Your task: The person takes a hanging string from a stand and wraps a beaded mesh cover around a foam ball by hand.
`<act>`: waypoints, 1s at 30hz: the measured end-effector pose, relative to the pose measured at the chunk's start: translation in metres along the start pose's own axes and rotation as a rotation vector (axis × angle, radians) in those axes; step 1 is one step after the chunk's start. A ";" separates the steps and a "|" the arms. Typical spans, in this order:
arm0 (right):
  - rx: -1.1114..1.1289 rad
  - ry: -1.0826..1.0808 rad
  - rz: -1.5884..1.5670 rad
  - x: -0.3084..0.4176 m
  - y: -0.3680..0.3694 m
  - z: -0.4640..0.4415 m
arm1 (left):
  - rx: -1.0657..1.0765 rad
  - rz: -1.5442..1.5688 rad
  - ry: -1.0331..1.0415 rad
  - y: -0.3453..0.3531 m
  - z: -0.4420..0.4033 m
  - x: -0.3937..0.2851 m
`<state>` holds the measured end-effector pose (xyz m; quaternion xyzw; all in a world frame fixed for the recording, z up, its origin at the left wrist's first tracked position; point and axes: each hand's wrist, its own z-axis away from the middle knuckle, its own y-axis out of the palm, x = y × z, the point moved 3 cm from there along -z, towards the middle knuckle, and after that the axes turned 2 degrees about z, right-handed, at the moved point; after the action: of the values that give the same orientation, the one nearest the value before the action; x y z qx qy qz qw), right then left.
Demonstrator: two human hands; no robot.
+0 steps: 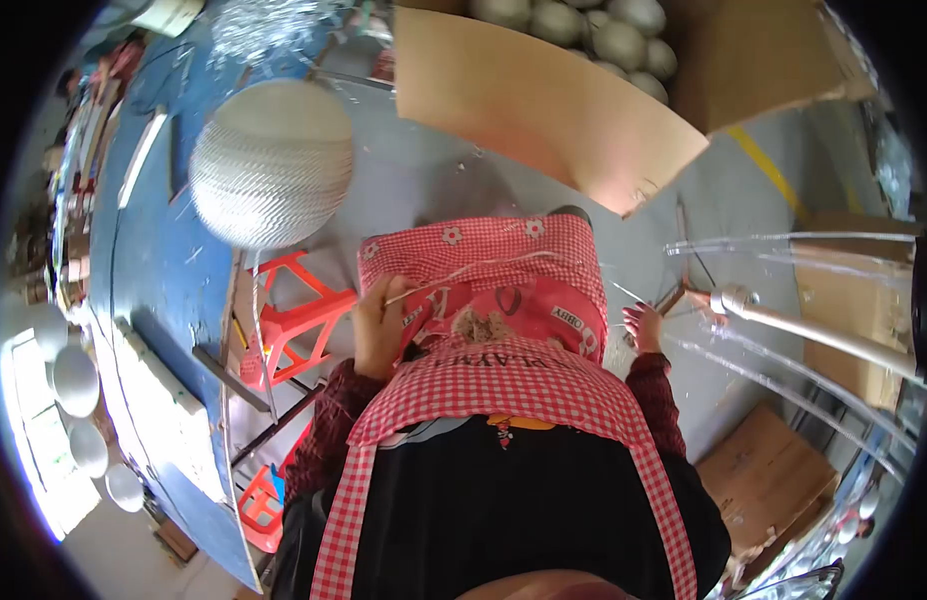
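Observation:
A thin pale cord (484,268) runs across the lap of the red checked apron (464,400). My left hand (381,322) is at the left side of the lap, its fingers closed around the cord's near end. To the right of the lap is my right hand (644,326), its small-looking fingers apart. A thin pale strand passes close to its fingertips; whether it touches them I cannot tell. A tangled beige clump (482,326) lies on the apron. Ahead on the left, a large ball (272,165) is wrapped in silvery braid below a smooth, pale top.
An open cardboard box (554,120) of pale balls (624,45) stands ahead. Red stools (299,315) are beside a blue table (164,280) on the left. On the right, a white pole (834,335), clear strands (784,375) and a carton (769,480) take up space.

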<state>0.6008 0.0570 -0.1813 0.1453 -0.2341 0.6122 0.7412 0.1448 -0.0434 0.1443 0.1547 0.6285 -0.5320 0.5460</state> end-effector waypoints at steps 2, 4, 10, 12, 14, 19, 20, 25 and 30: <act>0.055 -0.100 -0.019 0.044 0.007 -0.006 | 0.056 0.137 -0.010 0.008 -0.011 -0.033; 0.119 -0.224 -0.029 0.097 0.016 -0.013 | 0.119 0.281 -0.005 0.014 -0.018 -0.062; 0.411 -0.762 0.206 0.227 0.113 0.065 | 0.206 0.477 0.187 0.043 -0.032 -0.107; 0.474 -0.867 0.283 0.239 0.140 0.074 | 0.184 0.457 0.254 0.059 -0.040 -0.109; 0.252 -1.545 1.011 0.245 0.167 0.077 | 0.048 -0.081 0.520 0.080 -0.053 -0.109; 0.848 -1.323 0.855 0.247 0.222 0.206 | -0.150 -0.254 0.562 0.132 -0.085 -0.089; 1.046 -1.213 0.712 0.250 0.225 0.226 | -0.155 -0.231 0.558 0.136 -0.085 -0.089; 0.535 -1.878 0.557 0.312 0.194 0.342 | -0.140 -0.200 0.463 0.137 -0.082 -0.064; 0.297 -2.594 0.577 0.331 0.178 0.421 | -0.112 -0.264 0.295 0.134 -0.078 -0.029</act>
<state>0.4025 0.1605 0.3365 0.6422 -0.7181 0.1858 -0.1933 0.2184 0.0848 0.0896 0.1167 0.7450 -0.5348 0.3813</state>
